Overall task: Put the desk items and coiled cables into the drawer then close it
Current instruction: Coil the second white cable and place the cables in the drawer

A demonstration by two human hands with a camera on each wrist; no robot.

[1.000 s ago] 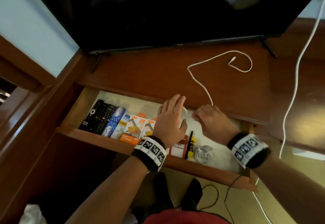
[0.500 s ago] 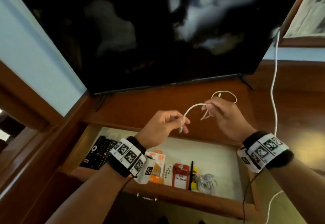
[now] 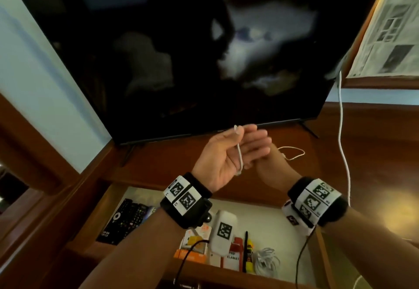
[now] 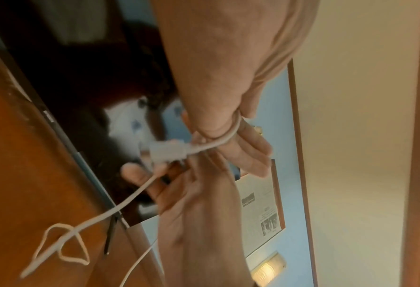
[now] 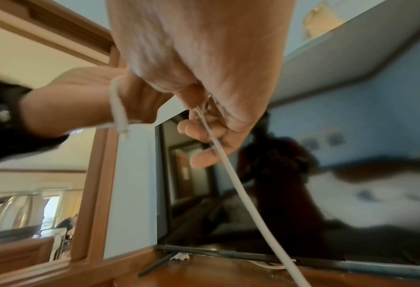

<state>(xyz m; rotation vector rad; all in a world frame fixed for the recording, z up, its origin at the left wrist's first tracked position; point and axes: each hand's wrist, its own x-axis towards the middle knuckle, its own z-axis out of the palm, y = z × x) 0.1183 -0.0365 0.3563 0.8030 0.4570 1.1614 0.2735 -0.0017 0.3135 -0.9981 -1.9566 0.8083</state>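
Note:
Above the desk top [image 3: 158, 161] my left hand [image 3: 240, 134] is raised palm up, its thumb pinching the plug end of a white cable [image 3: 239, 159] against the fingers. The cable runs down across the palm. My right hand [image 3: 256, 164] sits just behind and below the left, fingers curled round the same cable [image 5: 235, 186]. From there the cable [image 4: 130, 198] trails to a loose loop [image 3: 293, 152] on the desk. The drawer [image 3: 272, 225] stands open beneath my wrists, holding a coiled white cable [image 3: 266, 263], remotes [image 3: 127, 218], orange boxes [image 3: 192, 243] and a pen [image 3: 246, 250].
A large dark TV [image 3: 181, 62] stands at the back of the desk, its foot close to the cable loop. Another white cord [image 3: 342, 141] hangs down on the right past the desk edge. A framed picture [image 3: 390, 28] is on the right wall.
Both hands rose from the drawer edge with the cable. The left hand turned palm up with the cable across it, and the right hand moved in behind it.

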